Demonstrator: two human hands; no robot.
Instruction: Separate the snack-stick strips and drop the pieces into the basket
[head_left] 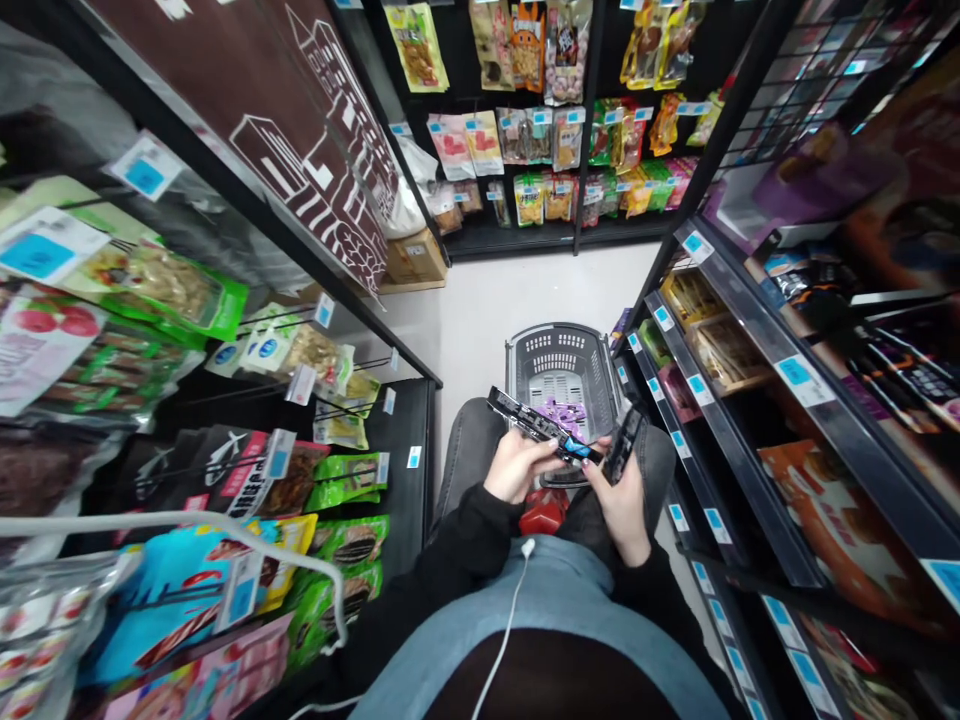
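Observation:
My left hand (519, 466) is closed around a long, narrow black snack package (523, 412) with a blue patch near its right end. At that right end, the fingertips of my right hand (622, 503) meet the package. A second black package (624, 438) stands tilted up in my right hand, between thumb and fingers. Both are held over my lap, above the near side of a grey plastic shopping basket (559, 332). Purple-wrapped pieces (566, 412) lie inside the basket, partly hidden by the first package. Something red and shiny (544, 510) shows between my legs.
Bagged snacks hang on the left rack (405, 480), close to my left arm. Stepped shelves (750, 430) with price tags run along my right. More hanging snacks fill the back rack (510, 240). A cardboard box (416, 258) sits on the pale floor (480, 300). A white cable (510, 620) crosses my chest.

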